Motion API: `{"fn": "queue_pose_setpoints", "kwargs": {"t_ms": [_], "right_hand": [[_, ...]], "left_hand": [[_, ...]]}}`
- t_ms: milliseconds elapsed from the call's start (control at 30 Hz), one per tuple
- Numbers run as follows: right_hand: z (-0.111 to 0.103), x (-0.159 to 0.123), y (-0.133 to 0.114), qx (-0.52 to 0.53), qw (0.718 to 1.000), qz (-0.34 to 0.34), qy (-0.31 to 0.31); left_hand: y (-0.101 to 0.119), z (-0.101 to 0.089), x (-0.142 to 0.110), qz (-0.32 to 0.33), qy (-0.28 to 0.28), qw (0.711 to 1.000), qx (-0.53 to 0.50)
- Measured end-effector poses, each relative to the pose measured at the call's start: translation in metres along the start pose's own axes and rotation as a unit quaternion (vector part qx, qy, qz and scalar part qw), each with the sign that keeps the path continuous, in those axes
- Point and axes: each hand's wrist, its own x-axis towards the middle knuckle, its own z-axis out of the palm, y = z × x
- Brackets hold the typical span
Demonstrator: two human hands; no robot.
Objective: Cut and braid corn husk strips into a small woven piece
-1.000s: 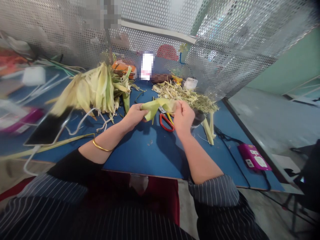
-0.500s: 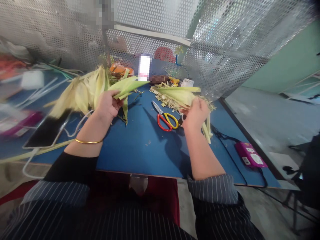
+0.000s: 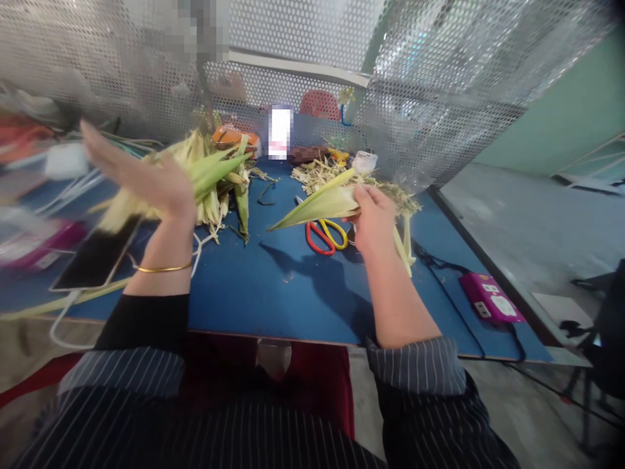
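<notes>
My left hand point(image 3: 146, 179), slightly blurred, stretches its fingers out flat above the left side of the table. A green corn husk point(image 3: 217, 170) lies just to the right of its wrist, on top of the pile of pale husks point(image 3: 180, 153). My right hand point(image 3: 372, 215) pinches another corn husk point(image 3: 317, 207) by its wide end, the pointed tip facing left. Under that husk, scissors with one red and one yellow handle point(image 3: 319, 239) rest on the blue table; their blades are mostly hidden.
Chopped husk scraps point(image 3: 312, 177) are heaped behind my right hand. A dark tablet-like device point(image 3: 97, 260) with a white cable lies at left. At right, a magenta power strip point(image 3: 491, 296) trails black cords. A perforated screen point(image 3: 303, 78) stands along the back.
The husk was pulled into two pieces between my hands. My left hand moved left and let its piece go on the pile; my right hand keeps its piece, now pointing left.
</notes>
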Motion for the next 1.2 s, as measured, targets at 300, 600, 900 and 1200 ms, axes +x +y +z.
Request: {"fn": "queue_pose_setpoints", "kwargs": {"t_ms": [300, 600, 900, 1200], "right_hand": [[0.014, -0.016, -0.001, 0.024, 0.995, 0.025, -0.098], [0.021, -0.024, 0.010, 0.057, 0.981, 0.105, -0.152], [0.029, -0.037, 0.005, -0.011, 0.980, 0.092, -0.178], [0.030, -0.038, 0.011, 0.026, 0.983, 0.103, -0.149]], "left_hand": [[-0.012, 0.081, -0.081, 0.178, -0.390, 0.901, -0.059], [-0.017, 0.081, -0.084, 0.015, -0.351, 0.913, -0.206], [-0.022, 0.086, -0.085, 0.043, -0.280, 0.929, -0.238], [-0.021, 0.086, -0.082, -0.012, -0.274, 0.922, -0.275]]}}
